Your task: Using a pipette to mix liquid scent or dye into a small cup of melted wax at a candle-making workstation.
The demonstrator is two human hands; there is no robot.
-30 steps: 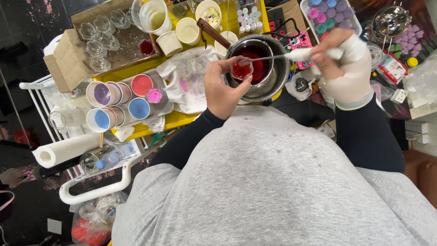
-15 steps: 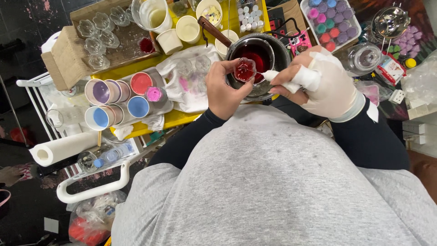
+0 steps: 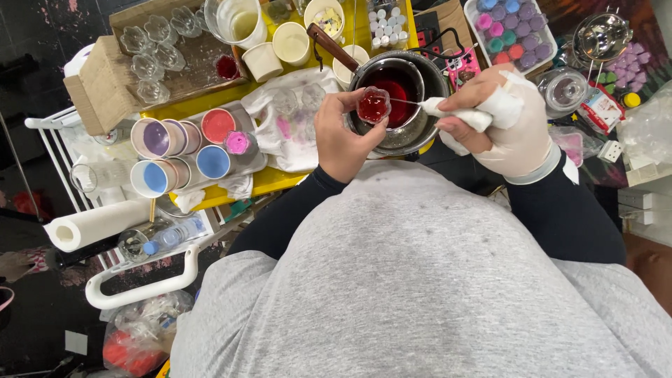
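My left hand (image 3: 343,136) holds a small clear flower-shaped cup (image 3: 374,106) filled with red liquid, just over the rim of a metal saucepan (image 3: 427,126) that holds dark red liquid. My right hand (image 3: 500,119), in a pale glove, grips a white cloth (image 3: 458,114) wrapped around a thin metal stick whose tip reaches toward the cup. The saucepan's brown wooden handle (image 3: 330,45) points up and left.
A yellow table (image 3: 280,178) carries cups of purple, blue, red and pink colour (image 3: 185,150), a stained cloth (image 3: 294,115), cream cups, a measuring jug (image 3: 238,19) and a cardboard box of glass cups (image 3: 150,49). A tray of coloured pots (image 3: 507,31) sits right. Paper roll (image 3: 94,224) lies left.
My right hand has moved left, closer to the cup, and the thin stick now reaches toward the red cup. My left hand stays over the saucepan.
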